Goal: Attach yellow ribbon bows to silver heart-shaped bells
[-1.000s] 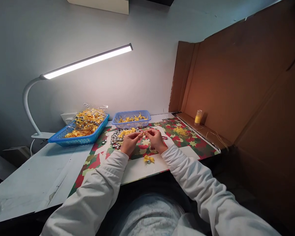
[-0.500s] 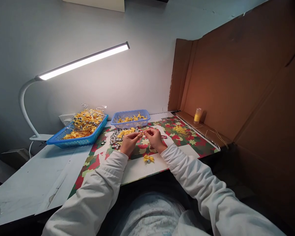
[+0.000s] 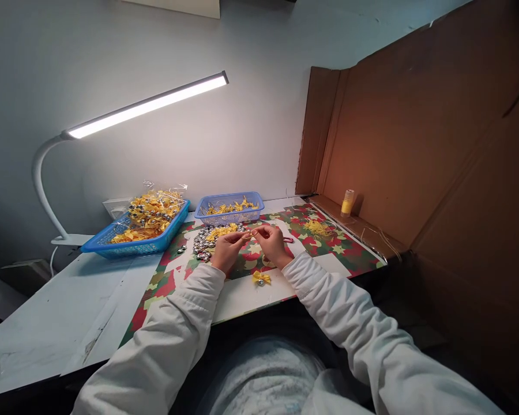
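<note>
My left hand (image 3: 228, 250) and my right hand (image 3: 271, 244) meet fingertip to fingertip above the patterned mat (image 3: 237, 266). Both are closed in a pinch on a thin yellow string (image 3: 248, 235), mostly hidden by the fingers. Below my right hand is a yellow ribbon bow (image 3: 262, 278) with a silver bell (image 3: 262, 282) at its middle. A bit of string shows above this bow; where it ends I cannot tell. Just beyond my left hand lies a pile of silver bells (image 3: 202, 242), with loose yellow bows (image 3: 222, 231) beside them.
A blue basket (image 3: 155, 246) holds bagged bows at the left; another blue basket (image 3: 229, 218) with yellow pieces stands behind. Yellow strings (image 3: 318, 228) lie at the right, near a small yellow-filled bottle (image 3: 347, 203). A lamp (image 3: 147, 106) and a cardboard wall (image 3: 393, 127) flank the table.
Hardly anything differs. Both hands keep their pinch in almost the same place, and the view has shifted very slightly.
</note>
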The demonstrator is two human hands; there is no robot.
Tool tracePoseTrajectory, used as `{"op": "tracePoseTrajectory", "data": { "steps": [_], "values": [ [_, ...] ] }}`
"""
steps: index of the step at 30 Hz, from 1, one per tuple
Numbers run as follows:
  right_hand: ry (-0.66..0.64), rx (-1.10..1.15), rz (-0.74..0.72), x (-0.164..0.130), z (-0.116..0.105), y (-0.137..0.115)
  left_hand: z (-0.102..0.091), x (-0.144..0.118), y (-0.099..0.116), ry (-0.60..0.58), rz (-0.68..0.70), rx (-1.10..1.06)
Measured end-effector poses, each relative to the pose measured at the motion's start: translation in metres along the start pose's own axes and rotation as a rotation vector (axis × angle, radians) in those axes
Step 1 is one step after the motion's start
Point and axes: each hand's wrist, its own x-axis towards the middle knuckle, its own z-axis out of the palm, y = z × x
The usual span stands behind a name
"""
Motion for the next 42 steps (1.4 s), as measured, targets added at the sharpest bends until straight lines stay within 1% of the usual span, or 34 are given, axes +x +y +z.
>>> {"op": "tracePoseTrajectory", "data": {
  "steps": [5,8,11,15,18,20,23,26,31,34,39,40,41,42],
  "values": [
    [-0.036,-0.016,-0.006,0.000,-0.002,-0.001,-0.002,0.001,-0.004,0.032,0.060,0.046],
    [-0.052,-0.109,-0.077,-0.001,-0.003,-0.005,-0.003,0.001,-0.005,0.037,0.099,0.065],
    [-0.069,-0.199,-0.165,-0.002,-0.005,-0.008,-0.003,0.001,-0.006,0.018,0.128,0.098],
    [-0.048,-0.260,-0.218,-0.003,-0.006,-0.009,-0.004,0.000,-0.009,0.015,0.153,0.194],
    [-0.043,-0.282,-0.241,-0.002,-0.007,-0.008,-0.004,-0.001,-0.008,0.016,0.198,0.278],
    [-0.038,-0.283,-0.233,-0.001,-0.007,-0.007,-0.004,-0.002,-0.006,0.028,0.257,0.341],
    [-0.029,-0.259,-0.183,0.000,-0.007,-0.005,-0.004,-0.004,-0.001,0.060,0.364,0.414],
    [-0.033,-0.222,-0.134,0.002,-0.006,-0.004,-0.004,-0.004,0.002,0.054,0.423,0.460],
    [-0.049,-0.193,-0.130,0.001,-0.005,-0.004,-0.006,-0.004,0.002,0.049,0.450,0.495],
    [-0.055,-0.195,-0.127,0.001,-0.005,-0.005,-0.006,-0.004,0.002,0.042,0.444,0.499],
    [-0.078,-0.204,-0.076,0.004,-0.008,-0.005,-0.005,-0.004,0.003,0.036,0.417,0.506],
    [-0.077,-0.204,-0.064,0.005,-0.009,-0.005,-0.006,-0.003,0.004,0.007,0.402,0.520],
    [-0.071,-0.203,-0.053,0.005,-0.010,-0.005,-0.008,-0.002,0.005,-0.058,0.381,0.535],
    [-0.060,-0.202,-0.041,0.006,-0.011,-0.005,-0.009,-0.001,0.007,-0.163,0.347,0.546]
  ]
}}
